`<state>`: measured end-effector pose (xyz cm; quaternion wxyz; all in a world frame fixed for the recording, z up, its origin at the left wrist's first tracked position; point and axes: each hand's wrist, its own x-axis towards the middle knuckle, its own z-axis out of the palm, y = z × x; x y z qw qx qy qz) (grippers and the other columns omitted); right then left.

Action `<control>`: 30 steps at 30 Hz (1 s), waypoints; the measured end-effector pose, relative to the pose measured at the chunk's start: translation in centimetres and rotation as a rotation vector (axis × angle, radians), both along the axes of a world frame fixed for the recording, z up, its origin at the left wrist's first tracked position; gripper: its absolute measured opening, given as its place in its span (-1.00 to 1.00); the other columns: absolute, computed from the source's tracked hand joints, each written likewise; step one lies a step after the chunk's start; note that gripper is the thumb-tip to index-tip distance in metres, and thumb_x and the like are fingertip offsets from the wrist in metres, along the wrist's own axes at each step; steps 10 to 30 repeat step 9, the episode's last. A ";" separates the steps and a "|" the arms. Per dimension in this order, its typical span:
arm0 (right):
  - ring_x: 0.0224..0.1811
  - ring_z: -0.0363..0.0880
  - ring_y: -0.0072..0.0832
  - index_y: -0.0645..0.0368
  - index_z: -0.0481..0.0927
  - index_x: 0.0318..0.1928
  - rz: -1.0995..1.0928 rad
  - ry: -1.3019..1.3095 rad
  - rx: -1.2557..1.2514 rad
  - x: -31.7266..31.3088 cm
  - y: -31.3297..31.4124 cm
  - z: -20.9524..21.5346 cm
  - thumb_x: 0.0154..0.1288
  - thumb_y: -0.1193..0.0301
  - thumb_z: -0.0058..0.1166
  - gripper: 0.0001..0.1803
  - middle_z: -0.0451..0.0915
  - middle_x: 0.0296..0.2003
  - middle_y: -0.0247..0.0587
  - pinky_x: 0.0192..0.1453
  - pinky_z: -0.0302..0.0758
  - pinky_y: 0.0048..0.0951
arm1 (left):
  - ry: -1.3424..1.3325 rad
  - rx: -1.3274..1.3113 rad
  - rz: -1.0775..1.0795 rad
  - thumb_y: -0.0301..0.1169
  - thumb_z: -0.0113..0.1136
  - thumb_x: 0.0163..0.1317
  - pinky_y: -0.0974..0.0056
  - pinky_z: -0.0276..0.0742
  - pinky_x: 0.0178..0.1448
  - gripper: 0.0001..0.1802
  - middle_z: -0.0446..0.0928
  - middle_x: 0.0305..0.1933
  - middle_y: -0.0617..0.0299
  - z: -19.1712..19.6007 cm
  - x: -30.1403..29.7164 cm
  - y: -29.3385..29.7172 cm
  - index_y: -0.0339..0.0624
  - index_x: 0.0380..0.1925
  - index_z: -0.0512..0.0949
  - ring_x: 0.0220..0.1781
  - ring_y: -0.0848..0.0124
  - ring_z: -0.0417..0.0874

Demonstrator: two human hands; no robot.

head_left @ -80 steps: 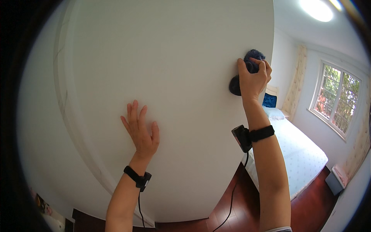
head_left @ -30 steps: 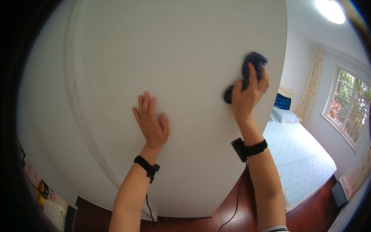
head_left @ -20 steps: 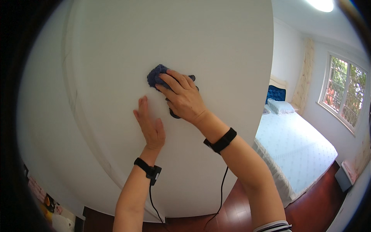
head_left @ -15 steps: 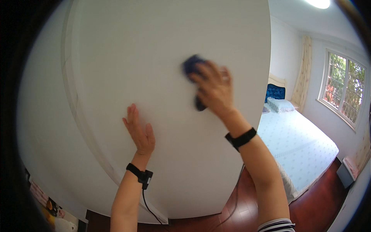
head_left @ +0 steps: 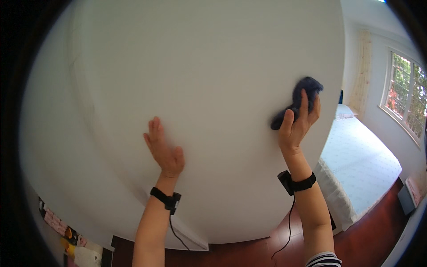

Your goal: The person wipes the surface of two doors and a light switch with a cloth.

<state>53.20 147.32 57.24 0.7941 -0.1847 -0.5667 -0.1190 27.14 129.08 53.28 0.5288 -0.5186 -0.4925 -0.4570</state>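
A broad, plain white panel (head_left: 213, 155) fills most of the view in front of me. Against it, near its right edge, my right hand (head_left: 300, 122) presses a dark blue cloth (head_left: 307, 86). Part of the cloth bunches above my fingers, and another fold sticks out to the left beside the thumb. My left hand (head_left: 164, 147) rests flat on the panel left of centre, its fingers stretched upward and nothing in it. Each wrist wears a black strap with a small box and a thin cable.
Right of the panel's edge stands a bed (head_left: 360, 160) with a pale blue cover. Beyond it are a window (head_left: 404, 95) and a cream curtain (head_left: 362, 73). A grey bin (head_left: 405, 198) is by the right wall. Reddish-brown floor (head_left: 249, 256) shows below.
My right hand has swept the cloth to the right across the panel, toward its edge, and turned more upright. The left hand stays at about the same spot. The view has shifted slightly.
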 end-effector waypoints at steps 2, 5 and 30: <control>0.34 0.06 0.08 0.26 0.40 0.19 -0.035 -0.088 0.010 -2.4 -2.2 1.0 0.17 0.37 0.03 -0.45 0.16 0.27 0.14 0.37 0.05 0.00 | 0.001 0.023 -0.042 0.04 -0.30 0.38 -0.08 -0.38 0.50 -0.27 0.12 0.43 -0.08 0.1 -0.1 0.2 -0.30 0.35 0.07 0.50 0.03 0.03; 0.32 0.12 0.06 0.21 0.50 0.11 -0.024 -0.242 0.103 -7.1 -5.8 2.5 0.07 0.45 0.04 -0.50 0.29 0.21 0.03 0.33 0.12 0.01 | -0.004 0.074 -0.052 0.07 -0.33 0.38 -0.08 -0.39 0.49 -0.24 0.11 0.43 -0.10 0.1 -0.3 0.5 -0.31 0.36 0.03 0.49 0.01 0.03; 0.32 0.19 -0.12 0.11 0.62 -0.02 0.153 -0.443 0.329 -12.9 -8.3 1.6 0.03 0.43 0.11 -0.59 0.37 0.16 -0.10 0.32 0.14 0.05 | -0.038 0.052 -0.052 0.22 -0.38 0.33 -0.10 -0.46 0.48 -0.13 0.01 0.47 -0.07 -0.2 -1.6 0.2 -0.26 0.39 -0.04 0.52 0.02 -0.09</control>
